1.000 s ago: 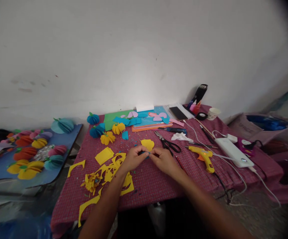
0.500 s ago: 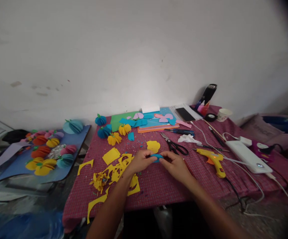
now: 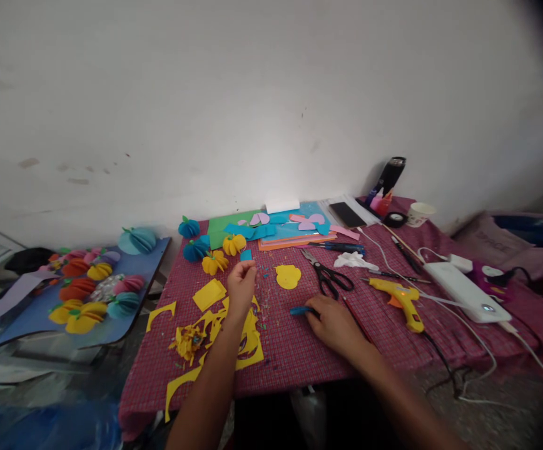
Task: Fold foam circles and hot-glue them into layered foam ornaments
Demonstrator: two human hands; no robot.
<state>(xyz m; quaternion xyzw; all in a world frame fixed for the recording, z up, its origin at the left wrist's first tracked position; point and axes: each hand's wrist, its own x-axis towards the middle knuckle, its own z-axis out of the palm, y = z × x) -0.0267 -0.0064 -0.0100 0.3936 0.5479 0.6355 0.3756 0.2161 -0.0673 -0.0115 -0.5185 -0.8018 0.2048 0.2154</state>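
My right hand (image 3: pixel 333 322) pinches a thin blue folded paper piece (image 3: pixel 300 310) just above the cloth, its free end pointing left. My left hand (image 3: pixel 242 281) has its fingers drawn together at the lower edge of a small blue paper piece (image 3: pixel 246 255), covering part of it; the fingertips' grip is partly hidden. Between and beyond the hands lie yellow rounded paper cutouts (image 3: pixel 288 276). Black-handled scissors (image 3: pixel 326 275) rest just past my right hand. A dark red pencil (image 3: pixel 358 320) lies beside that hand. Yellow paper scraps (image 3: pixel 250 350) spread around my left forearm.
A yellow glue gun (image 3: pixel 400 300) lies right, near a white power bank (image 3: pixel 466 294) and trailing cables. Paper pumpkins (image 3: pixel 215 262) stand back left, with more on a blue side table (image 3: pixel 159 250). A paper cup (image 3: pixel 420 214) and black bottle (image 3: pixel 390 175) stand back right.
Both hands were together on the blue folded paper. My left hand has let go and moved left to the small blue piece; my right keeps the folded paper, slightly lower.
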